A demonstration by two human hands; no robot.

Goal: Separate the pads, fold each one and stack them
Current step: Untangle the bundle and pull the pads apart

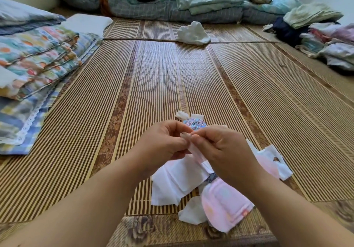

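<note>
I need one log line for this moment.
phase: separating | left hand: pinches held pad | right hand: pinches same pad | loose pads: on bamboo mat

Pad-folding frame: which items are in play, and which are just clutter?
In play:
- left hand and right hand, both pinching the held pad
- white pad
- pink pad
- right pad
- patterned piece beyond the hands, likely an already folded pad

Lying about:
- white cloth
- quilts
- bedding
- clothes pile
</note>
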